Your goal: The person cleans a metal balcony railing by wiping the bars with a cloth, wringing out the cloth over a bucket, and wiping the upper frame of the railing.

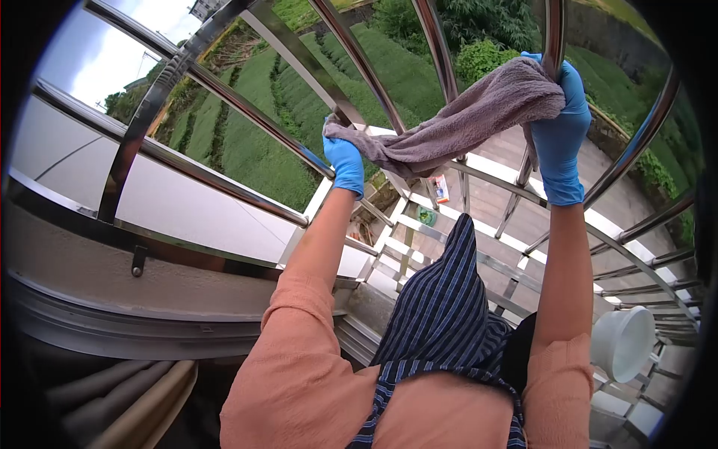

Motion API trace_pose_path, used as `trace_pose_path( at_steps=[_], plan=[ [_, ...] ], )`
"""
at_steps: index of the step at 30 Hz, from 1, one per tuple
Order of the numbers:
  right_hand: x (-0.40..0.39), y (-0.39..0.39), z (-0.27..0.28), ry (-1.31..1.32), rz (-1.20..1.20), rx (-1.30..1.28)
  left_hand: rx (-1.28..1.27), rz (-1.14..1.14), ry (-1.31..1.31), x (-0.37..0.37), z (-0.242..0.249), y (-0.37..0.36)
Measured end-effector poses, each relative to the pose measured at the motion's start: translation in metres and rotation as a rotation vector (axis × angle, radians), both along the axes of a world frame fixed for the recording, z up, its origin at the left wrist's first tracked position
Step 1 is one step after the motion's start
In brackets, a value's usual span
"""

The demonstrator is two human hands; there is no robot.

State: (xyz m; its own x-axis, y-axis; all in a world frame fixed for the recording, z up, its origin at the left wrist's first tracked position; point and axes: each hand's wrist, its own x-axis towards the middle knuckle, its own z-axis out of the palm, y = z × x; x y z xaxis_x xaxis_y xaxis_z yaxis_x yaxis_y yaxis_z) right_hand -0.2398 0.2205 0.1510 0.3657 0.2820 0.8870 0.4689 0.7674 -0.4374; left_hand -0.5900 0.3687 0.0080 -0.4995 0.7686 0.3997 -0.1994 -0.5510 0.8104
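Note:
A greyish-purple towel (456, 123) stretches between my two hands across the metal railing bars. My left hand (345, 161), in a blue glove, is closed on the towel's narrow left end, close to a flat steel upright. Higher up on the right, my gloved right hand (562, 127) grips the bunched other end against a shiny round bar (554, 34). The towel partly hides the fingers of my right hand. In the middle the cloth sags a little and looks twisted.
Steel bars (224, 97) surround me on the left, front and right. A white bucket (622, 343) sits at lower right on the slatted grille. A window track (134, 329) and curtain (142, 408) are at lower left. Green plant rows (374, 67) lie outside below.

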Motion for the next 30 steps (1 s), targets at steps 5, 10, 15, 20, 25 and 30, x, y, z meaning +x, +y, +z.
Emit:
trace_pose_path(
  at_steps=[5,10,15,20,25,30],
  plan=[
    [0.001,-0.003,0.0,0.012,0.061,-0.056,0.474,-0.123,-0.117,0.023,0.143,-0.023],
    [0.002,-0.005,0.003,-0.036,0.007,-0.031,0.734,1.079,1.391,0.038,0.26,-0.004],
    [-0.002,-0.009,0.003,-0.068,-0.011,-0.087,0.625,1.156,1.374,0.032,0.253,0.003],
    [0.003,-0.003,-0.005,-0.029,0.065,-0.072,0.314,1.128,1.164,0.025,0.172,0.023],
    [0.002,-0.008,-0.002,-0.067,0.009,-0.09,-0.134,0.961,1.184,0.038,0.066,-0.006],
    [0.0,-0.009,-0.004,-0.049,0.006,-0.123,-0.48,0.68,1.248,0.033,0.04,-0.019]
  ],
)
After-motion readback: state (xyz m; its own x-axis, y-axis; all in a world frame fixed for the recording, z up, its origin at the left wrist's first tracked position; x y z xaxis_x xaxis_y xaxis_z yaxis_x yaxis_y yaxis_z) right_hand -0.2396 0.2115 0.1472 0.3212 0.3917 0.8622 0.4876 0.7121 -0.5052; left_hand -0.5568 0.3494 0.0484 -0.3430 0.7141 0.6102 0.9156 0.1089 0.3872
